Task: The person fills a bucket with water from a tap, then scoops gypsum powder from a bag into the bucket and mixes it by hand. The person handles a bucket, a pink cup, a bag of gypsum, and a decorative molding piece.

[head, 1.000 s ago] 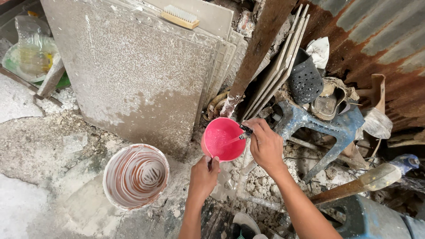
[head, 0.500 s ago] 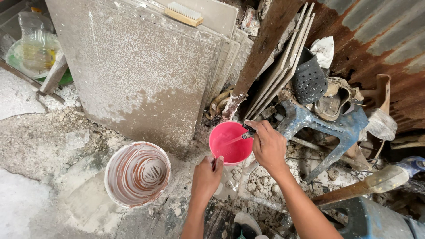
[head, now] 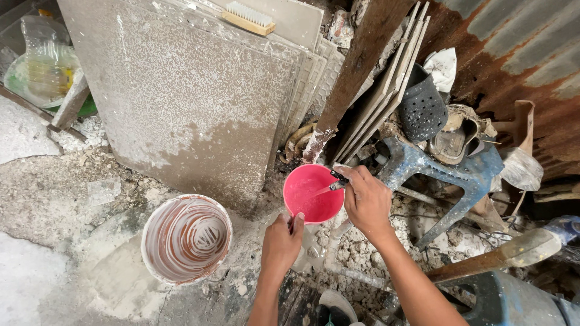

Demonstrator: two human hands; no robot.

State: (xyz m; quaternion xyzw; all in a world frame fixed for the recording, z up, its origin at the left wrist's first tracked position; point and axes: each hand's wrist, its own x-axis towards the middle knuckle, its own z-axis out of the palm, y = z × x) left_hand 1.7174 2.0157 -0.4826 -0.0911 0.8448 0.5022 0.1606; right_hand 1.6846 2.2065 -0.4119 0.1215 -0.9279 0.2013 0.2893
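My left hand (head: 283, 243) grips the near rim of a small pink bowl (head: 309, 194), which it holds above rubble on the ground. My right hand (head: 366, 200) is closed on a thin dark-handled tool (head: 334, 183) whose tip reaches into the bowl. To the left of the bowl stands a round bucket (head: 186, 239), its inside streaked with white and reddish-brown swirls.
A big grey slab (head: 187, 102) and several tiles lean on the wall behind, with a scrub brush (head: 248, 18) on top. A wooden plank (head: 356, 72) leans beside them. A blue plastic stool (head: 447, 175) with clutter stands right, next to rusty corrugated sheet (head: 513, 48). A long handle (head: 501, 256) lies lower right.
The view has shifted slightly; both hands stay on the pink bowl and tool, with the bowl drifting a little to the right in view.
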